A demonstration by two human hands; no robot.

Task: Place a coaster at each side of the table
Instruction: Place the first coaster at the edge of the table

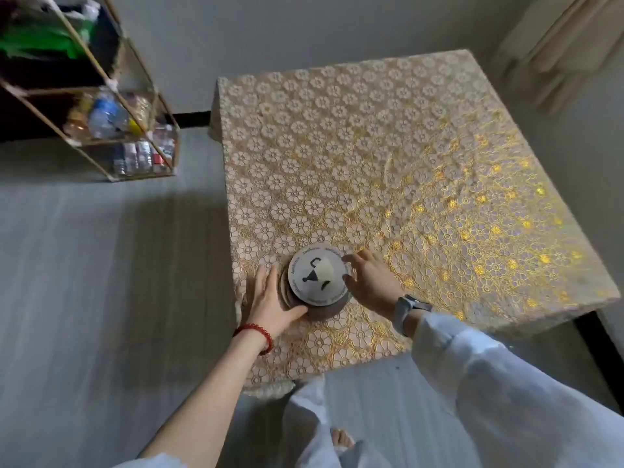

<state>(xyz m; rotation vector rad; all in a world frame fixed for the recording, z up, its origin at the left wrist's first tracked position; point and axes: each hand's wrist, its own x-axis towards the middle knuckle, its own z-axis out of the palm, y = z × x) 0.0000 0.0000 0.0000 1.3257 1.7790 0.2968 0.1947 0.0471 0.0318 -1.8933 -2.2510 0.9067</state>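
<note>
**Both hands at the coaster stack**

Near the table's [422,163] front-left corner, the left hand [270,305] cups the coaster stack [315,282]; the right hand [369,282] fingers its top rim. Lower coasters are largely hidden. Each grip is loosely curled; actual hold unclear.

On the top coaster [318,275] of the stack between my hands, small dark lettering runs round the rim in repeated words, but I cannot read them at this size. Inside that ring of lettering sit black drawn shapes, not characters. The bottles [143,157] in the shelf rack, well left of the coaster, carry labels too blurred to read.
</note>
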